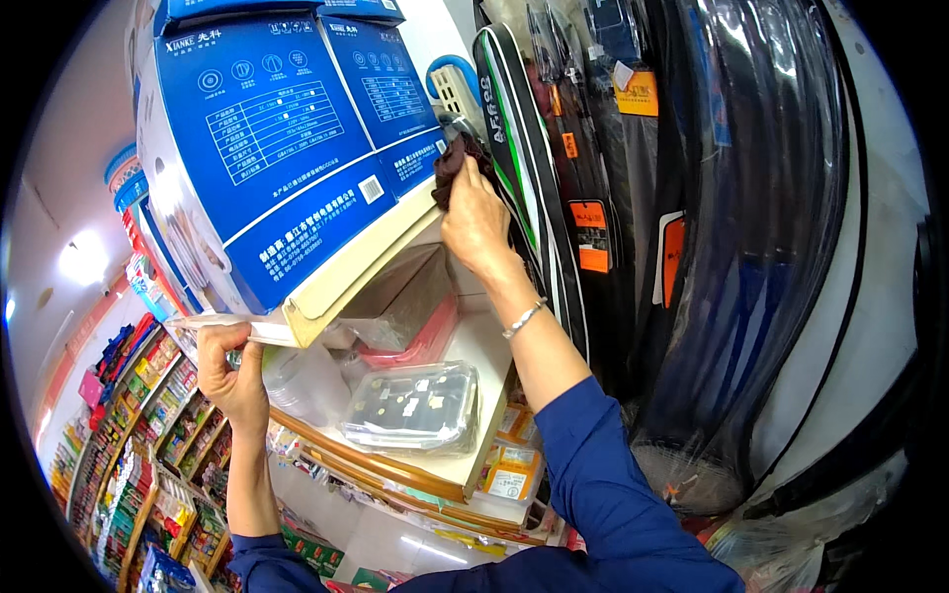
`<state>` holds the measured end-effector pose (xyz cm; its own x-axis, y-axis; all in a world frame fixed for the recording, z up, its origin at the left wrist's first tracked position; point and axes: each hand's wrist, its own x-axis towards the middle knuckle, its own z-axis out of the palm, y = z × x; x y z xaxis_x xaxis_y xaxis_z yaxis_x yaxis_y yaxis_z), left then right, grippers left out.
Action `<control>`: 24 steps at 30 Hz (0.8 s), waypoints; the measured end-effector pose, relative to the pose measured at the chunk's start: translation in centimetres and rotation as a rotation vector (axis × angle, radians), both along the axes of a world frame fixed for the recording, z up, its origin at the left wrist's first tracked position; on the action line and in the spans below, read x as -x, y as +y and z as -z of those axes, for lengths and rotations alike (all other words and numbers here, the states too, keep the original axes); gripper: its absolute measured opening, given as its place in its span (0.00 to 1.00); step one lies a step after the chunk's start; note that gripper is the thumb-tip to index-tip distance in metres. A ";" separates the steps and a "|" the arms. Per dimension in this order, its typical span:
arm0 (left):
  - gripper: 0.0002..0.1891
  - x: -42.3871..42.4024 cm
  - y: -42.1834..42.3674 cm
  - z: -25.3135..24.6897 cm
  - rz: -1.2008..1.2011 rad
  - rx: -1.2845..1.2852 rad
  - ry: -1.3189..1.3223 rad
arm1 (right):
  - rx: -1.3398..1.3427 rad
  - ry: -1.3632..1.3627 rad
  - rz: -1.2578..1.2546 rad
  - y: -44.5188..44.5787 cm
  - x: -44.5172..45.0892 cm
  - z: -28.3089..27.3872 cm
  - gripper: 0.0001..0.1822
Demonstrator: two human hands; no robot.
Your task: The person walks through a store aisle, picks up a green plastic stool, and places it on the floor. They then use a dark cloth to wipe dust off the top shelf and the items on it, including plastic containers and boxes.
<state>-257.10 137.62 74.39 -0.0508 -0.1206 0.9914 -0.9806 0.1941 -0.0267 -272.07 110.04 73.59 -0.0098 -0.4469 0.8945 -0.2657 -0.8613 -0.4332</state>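
My left hand (239, 382) pinches a pale strip (273, 332) along the front edge of the upper shelf, thumb below and fingers curled above. A dark brown cloth (452, 169) is bunched in the fingers of my right hand (478, 222). The cloth touches the far end of the cream shelf side (363, 270), beside the blue boxes. On that shelf stands a large blue appliance carton (274, 215) bearing printed writing. A second blue carton (382, 81) sits behind it, against the first. My right wrist wears a silver bracelet (524, 319).
Under the upper shelf, a lower shelf (478, 337) holds a clear-wrapped container (415, 408), a pink box (415, 345) and stacked clear tubs (305, 382). Black racket or rod bags (511, 133) hang close to my right arm. Stocked store shelves (141, 415) stand at the left.
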 end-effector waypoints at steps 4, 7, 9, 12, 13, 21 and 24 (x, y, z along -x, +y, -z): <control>0.06 0.0 0.1 -0.3 0.019 -0.008 -0.051 | 0.001 0.022 0.012 2.4 -0.7 0.1 0.26; 0.06 0.0 0.1 -0.2 -0.014 0.021 -0.071 | 0.175 -0.086 -0.040 6.9 -1.9 3.0 0.23; 0.06 -0.4 0.0 0.2 -0.008 0.008 -0.019 | 0.262 -0.114 -0.136 11.7 -0.4 3.8 0.21; 0.06 -0.5 -0.6 0.3 0.012 0.034 -0.022 | 0.288 -0.121 -0.344 16.6 1.4 4.7 0.22; 0.06 -0.5 -0.5 0.3 0.010 0.039 -0.024 | 0.308 -0.141 -0.393 17.5 1.6 4.9 0.23; 0.06 -0.8 0.0 0.5 0.004 0.020 0.012 | 0.139 -0.194 -0.340 7.6 -0.3 3.3 0.31; 0.06 -0.6 0.0 0.1 -0.022 0.024 -0.031 | 0.018 -0.223 -0.332 1.8 -1.2 1.8 0.35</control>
<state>-256.46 137.59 74.31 -0.0790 -0.0986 0.9920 -0.9833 0.1711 -0.0613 -270.88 111.80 71.76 -0.0620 -0.4431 0.8943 0.1277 -0.8922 -0.4332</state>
